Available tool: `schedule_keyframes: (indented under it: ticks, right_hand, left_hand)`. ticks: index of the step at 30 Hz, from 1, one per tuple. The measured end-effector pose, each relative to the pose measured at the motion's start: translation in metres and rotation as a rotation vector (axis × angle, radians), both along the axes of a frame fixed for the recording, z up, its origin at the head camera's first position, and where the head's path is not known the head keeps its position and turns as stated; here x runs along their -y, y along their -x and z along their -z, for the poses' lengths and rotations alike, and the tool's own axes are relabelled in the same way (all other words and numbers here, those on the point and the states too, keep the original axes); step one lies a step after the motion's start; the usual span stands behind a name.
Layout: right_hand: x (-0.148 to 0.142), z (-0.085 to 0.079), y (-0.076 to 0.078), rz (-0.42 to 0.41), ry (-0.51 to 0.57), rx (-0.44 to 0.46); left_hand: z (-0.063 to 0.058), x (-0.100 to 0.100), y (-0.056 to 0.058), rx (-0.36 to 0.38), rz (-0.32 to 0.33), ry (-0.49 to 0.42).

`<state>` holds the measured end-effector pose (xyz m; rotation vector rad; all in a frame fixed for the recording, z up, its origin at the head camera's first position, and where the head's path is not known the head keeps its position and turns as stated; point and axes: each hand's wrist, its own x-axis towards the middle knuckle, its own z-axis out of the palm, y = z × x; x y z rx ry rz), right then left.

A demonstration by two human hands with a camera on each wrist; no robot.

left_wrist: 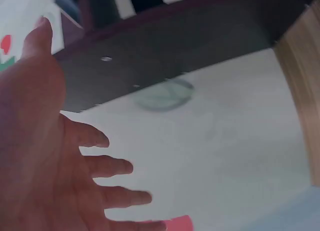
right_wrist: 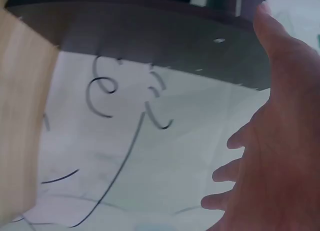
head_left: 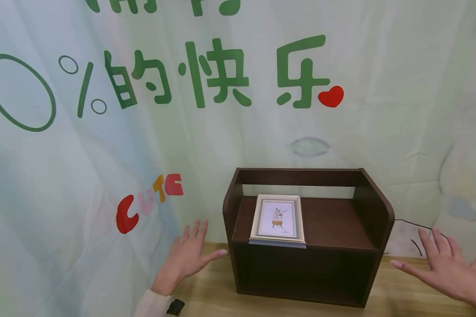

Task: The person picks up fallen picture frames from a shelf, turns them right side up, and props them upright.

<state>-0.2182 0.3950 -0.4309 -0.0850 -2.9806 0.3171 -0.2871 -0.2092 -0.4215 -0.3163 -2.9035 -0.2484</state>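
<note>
Fingers of the left hand (head_left: pixel 188 257) and right hand (head_left: pixel 446 266) are spreading open, holding nothing, flanking the dark shelf unit (head_left: pixel 374 207) standing on the worktop (head_left: pixel 206 299). Advisable: grip both side panels evenly, keeping the picture frame (head_left: pixel 278 219) level.

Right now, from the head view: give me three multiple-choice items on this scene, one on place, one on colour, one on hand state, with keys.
1. Where does the picture frame lie?
A. on the upper shelf of the dark wooden rack
B. in the rack's lower compartment
C. on the table beside the rack

2. What colour is the heart on the cloth backdrop?
A. green
B. red
C. blue

3. How are the two hands?
A. both grip the rack
B. one holds the frame
C. both open, apart from the rack

Key: 1 A, the frame lies flat on the shelf's left part. 2 B, red beside green characters. 3 C, left hand and right hand show spread fingers either side of the rack.
</note>
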Motion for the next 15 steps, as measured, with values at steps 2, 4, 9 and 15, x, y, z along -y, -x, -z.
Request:
schedule_keyframes:
  ticks: [2,4,9,15]
  right_hand:
    - [0.003,-0.005,-0.001,-0.007,-0.018,-0.036]
    - [0.008,-0.009,-0.002,-0.023,-0.022,-0.085]
    - [0.027,-0.028,-0.009,-0.067,0.052,-0.213]
    - [0.060,-0.057,-0.026,-0.070,0.107,-0.286]
  left_hand:
    - [-0.006,-0.003,-0.005,-0.025,0.032,-0.018]
    - [-0.014,-0.006,-0.012,-0.045,0.055,-0.049]
    - [-0.035,-0.019,-0.032,-0.066,0.083,-0.152]
    - [-0.057,-0.038,-0.053,-0.167,0.208,-0.303]
